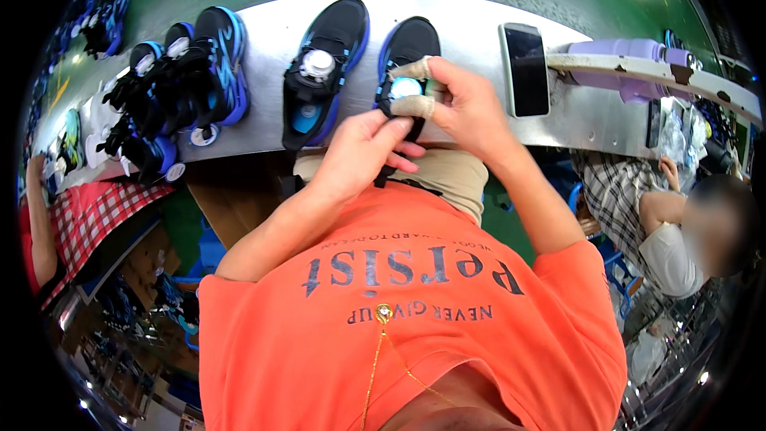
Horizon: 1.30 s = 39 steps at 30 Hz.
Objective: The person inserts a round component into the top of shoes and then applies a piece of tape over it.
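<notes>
A black sneaker (411,40) with a blue sole lies toe away from me on the metal table. My right hand (467,108), with beige cots on thumb and forefinger, has those two fingers closed about a round pale disc (406,89) on the sneaker's tongue. At the heel end, my left hand (355,152) has its thumb and forefinger pressed together on the sneaker's edge, other fingers loosely bent; the exact part pinched is hidden. To the left stands a second black sneaker (339,28), untouched, with a white round disc (317,65) over its laces.
More blue-soled sneakers (219,64) crowd the left of the table (263,32). On the right lie a phone (525,70) and a purple bottle (610,60) behind a worn white metal bar (662,72). People sit at both sides; a hand (669,169) rests near the right edge.
</notes>
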Available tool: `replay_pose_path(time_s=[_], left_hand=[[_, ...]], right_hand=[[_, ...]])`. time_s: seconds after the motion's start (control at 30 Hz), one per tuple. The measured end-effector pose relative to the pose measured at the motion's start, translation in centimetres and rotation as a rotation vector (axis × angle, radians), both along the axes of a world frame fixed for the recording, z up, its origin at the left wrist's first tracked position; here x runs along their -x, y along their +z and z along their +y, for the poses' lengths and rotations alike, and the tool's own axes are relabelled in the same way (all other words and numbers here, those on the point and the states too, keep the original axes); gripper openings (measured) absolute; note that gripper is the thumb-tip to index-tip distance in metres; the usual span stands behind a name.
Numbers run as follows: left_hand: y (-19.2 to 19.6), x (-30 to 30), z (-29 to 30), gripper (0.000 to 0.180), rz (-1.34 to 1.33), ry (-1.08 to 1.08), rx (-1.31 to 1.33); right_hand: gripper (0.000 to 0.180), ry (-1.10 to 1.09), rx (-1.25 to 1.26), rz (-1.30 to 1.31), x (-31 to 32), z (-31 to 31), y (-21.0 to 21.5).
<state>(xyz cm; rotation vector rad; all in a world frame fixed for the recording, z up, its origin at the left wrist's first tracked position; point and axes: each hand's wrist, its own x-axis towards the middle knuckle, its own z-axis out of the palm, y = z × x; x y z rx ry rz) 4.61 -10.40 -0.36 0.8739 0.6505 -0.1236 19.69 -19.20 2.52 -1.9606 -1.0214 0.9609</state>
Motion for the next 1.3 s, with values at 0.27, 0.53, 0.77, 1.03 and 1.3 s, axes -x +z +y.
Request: replay_pose_path(time_s=[0.27,0.53,0.77,1.03,1.3], left_hand=[[2.7,1.2,9.4,0.037,-0.151,0.001,-1.211],[2.5,0.8,10.5,0.046,-0.280,-0.250,-1.169],[1.3,1.1,10.4,0.034,-0.344,-0.184,-1.209],[1.6,1.0,11.9,0.035,-0.213,-0.255,-0.821],[0.4,1.2,12.2,0.039,-0.338,-0.329,-0.901]], right_hand=[[0.034,0.150,-0.181,-0.302,-4.3,9.1,-3.6],[0.033,0.339,-0.240,-0.496,-2.6,13.8,-13.0],[0.031,0.281,-0.137,-0.425,-2.0,14.2,-9.7],[0.029,0.298,-0.186,-0.391,-2.7,14.4,-10.0],[0.029,0.314,-0.173,-0.385,-2.5,14.4,-9.6]])
